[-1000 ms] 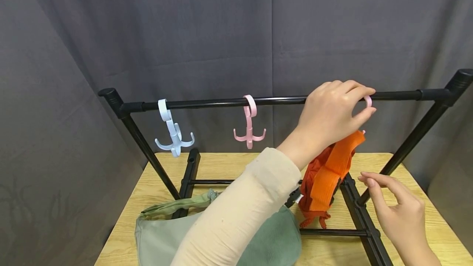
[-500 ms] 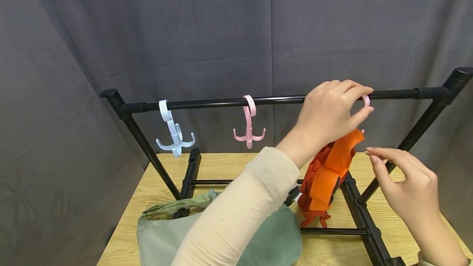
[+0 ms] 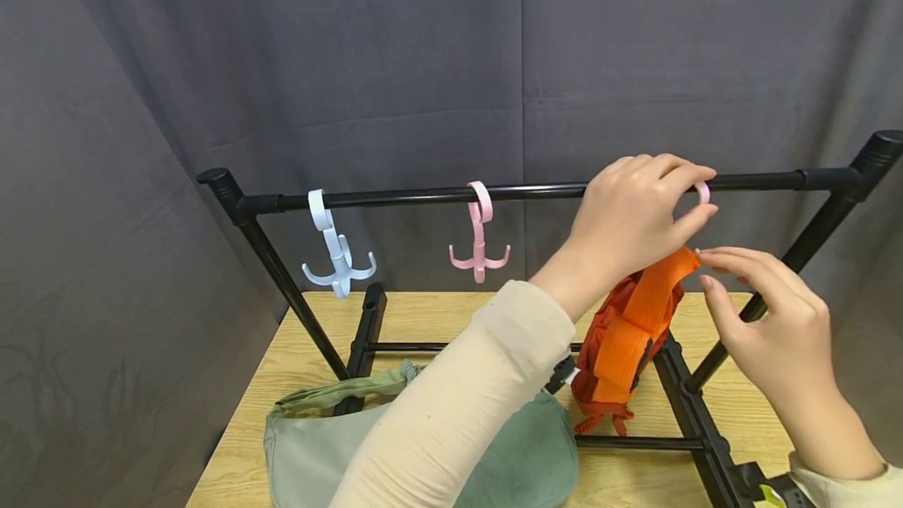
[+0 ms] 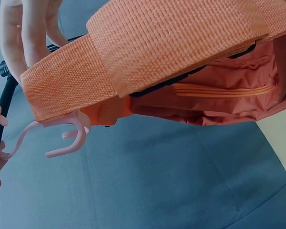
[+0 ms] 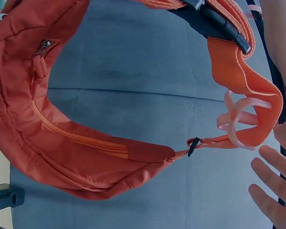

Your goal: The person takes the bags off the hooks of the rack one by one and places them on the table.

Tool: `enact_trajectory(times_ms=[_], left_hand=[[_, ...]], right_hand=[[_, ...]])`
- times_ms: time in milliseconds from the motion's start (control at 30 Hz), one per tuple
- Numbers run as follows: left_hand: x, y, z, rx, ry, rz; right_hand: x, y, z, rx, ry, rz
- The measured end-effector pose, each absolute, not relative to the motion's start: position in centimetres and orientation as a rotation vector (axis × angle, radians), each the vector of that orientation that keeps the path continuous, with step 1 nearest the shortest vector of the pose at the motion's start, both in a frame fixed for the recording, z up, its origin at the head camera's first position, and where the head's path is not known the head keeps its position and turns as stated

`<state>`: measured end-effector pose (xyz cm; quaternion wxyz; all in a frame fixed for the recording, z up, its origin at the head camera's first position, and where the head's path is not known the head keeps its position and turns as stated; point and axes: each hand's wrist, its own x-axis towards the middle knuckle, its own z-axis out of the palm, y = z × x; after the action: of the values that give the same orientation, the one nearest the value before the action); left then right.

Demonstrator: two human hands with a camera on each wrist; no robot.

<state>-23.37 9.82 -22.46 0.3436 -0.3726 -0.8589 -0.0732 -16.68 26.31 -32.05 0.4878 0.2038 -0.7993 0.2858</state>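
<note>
My left hand (image 3: pixel 631 206) is at the black rail (image 3: pixel 402 196). Its thumb and forefinger pinch the ring of a pink hook (image 4: pixel 76 138) there. An orange strap (image 5: pixel 243 78) hangs over this hook's prongs and carries a red-orange waist bag (image 5: pixel 62 148) below. My right hand (image 3: pixel 783 312) is just right of the strap. Its forefinger touches the strap's upper edge, while the thumb stands apart. In the left wrist view the right fingers (image 4: pixel 33 38) lie against the strap. Most of the hook is hidden behind the strap and left hand in the head view.
Another pink hook (image 3: pixel 479 234) and a light blue hook (image 3: pixel 335 249) hang further left on the rail. A green bag (image 3: pixel 522 453) lies on the wooden table (image 3: pixel 233 453). The rack's black posts (image 3: pixel 296 304) slant down at both sides; a grey curtain is behind.
My right hand has risen to the strap beside the hook and now touches it. The left hand has stayed on the hook's ring at the rail.
</note>
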Motion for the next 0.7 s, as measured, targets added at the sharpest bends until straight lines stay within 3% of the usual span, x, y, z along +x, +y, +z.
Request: enact_trajectory(times_ms=[700], left_hand=[[-23.4, 10.1, -22.6, -0.957, -2.201, -0.192]], right_hand=[[-18.3, 25.9, -31.8, 0.548, -1.983, 0.674]])
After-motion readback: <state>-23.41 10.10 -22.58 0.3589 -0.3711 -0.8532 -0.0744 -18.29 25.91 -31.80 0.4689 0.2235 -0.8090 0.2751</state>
